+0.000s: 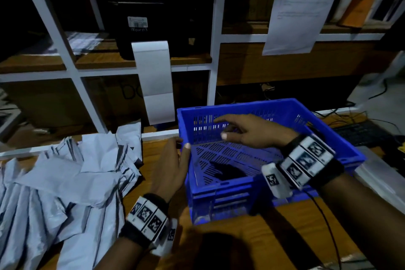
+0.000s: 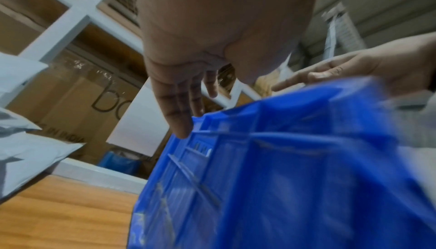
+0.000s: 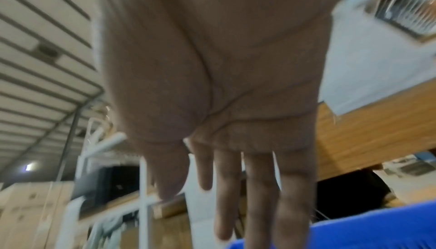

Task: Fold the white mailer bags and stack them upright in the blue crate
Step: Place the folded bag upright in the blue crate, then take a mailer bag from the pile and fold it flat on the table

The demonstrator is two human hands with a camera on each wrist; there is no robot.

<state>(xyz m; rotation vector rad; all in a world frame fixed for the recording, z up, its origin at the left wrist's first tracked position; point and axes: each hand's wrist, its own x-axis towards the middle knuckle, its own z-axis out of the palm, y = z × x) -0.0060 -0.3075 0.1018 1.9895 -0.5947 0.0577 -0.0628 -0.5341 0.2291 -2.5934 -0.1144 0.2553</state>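
Crate (image 1: 219,195), blue, slotted walls and floor, stands on the wooden tabletop (image 1: 274,237) with nothing visible inside. Left hand (image 1: 169,166) rests against its left rim, thumb over the edge, fingers straight, holding nothing. Right hand (image 1: 252,130) hovers above the crate interior, fingers loosely extended and spread, empty. White mailer bags (image 1: 61,182) lie unfolded and creased in a loose heap on the tabletop left of the crate, just beside the left hand. Beyond, a white-framed shelf (image 1: 213,50) carries a hanging label strip (image 1: 155,81).
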